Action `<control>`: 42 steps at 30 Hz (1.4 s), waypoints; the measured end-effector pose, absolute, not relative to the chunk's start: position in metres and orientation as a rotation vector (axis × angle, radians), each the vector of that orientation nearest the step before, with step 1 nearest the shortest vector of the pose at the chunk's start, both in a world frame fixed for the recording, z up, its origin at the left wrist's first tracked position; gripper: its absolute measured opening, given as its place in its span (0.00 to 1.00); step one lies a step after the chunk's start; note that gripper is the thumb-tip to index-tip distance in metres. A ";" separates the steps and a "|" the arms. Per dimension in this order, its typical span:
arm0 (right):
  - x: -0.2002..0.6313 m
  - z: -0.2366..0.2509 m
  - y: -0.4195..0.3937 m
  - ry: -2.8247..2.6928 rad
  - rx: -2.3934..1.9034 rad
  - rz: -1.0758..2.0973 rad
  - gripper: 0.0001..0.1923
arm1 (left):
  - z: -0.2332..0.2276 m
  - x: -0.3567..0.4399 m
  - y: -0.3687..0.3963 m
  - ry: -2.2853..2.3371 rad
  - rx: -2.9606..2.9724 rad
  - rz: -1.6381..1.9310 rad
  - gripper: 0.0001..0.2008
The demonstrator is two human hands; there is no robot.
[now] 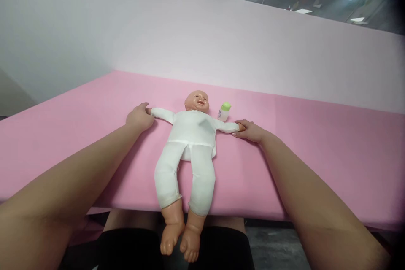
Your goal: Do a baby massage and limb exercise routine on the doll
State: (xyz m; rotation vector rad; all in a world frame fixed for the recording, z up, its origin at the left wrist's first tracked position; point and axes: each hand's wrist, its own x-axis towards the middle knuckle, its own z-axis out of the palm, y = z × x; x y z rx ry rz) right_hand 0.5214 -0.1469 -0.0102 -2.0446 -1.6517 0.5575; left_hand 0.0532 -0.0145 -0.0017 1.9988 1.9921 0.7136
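I have a baby doll (190,135) lying on its back in the middle of the frame, on the pink desk (316,143), arms spread wide and legs hanging over the near edge so the bare feet dangle above my lap. My left hand (139,118) is curled loosely around the doll's wrist at centre left, fingers closed over its small hand. My right hand (249,130) pinches the other wrist, right of centre, thumb and fingers closed on it.

The doll's trunk, arms and legs are white cloth, and I judge them soft and stuffed: they will sag and fold wherever I lift, so the limbs are handles only for spreading or turning, not for carrying. The head and feet look like moulded vinyl, smooth, a little shiny and firmer. I expect the whole thing to be light. For lifting, the better hold is under the torso and behind the head, since the cloth joints at the shoulders look like the weak points.

A small white bottle with a green cap (224,111) stands just beside the doll's shoulder, right of its head. It carries a bluish label, too small for me to read. I see no other writing.
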 end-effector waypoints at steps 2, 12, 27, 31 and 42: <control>0.523 -0.015 -0.153 -1.527 -1.995 0.608 0.39 | -0.001 0.052 -0.016 1.985 1.967 0.801 0.41; 0.534 -0.020 -0.168 -1.267 -1.681 0.731 0.39 | 0.005 0.031 -0.014 1.519 1.379 1.239 0.37; 0.536 -0.013 -0.173 -1.023 -1.221 1.198 0.20 | 0.015 0.037 -0.014 1.548 1.162 1.191 0.18; 0.543 -0.016 -0.171 -0.930 -1.202 1.255 0.20 | 0.017 0.041 -0.015 1.550 1.157 1.166 0.18; 0.543 -0.014 -0.172 -0.932 -1.259 1.152 0.13 | 0.007 0.037 -0.009 1.458 1.257 1.162 0.18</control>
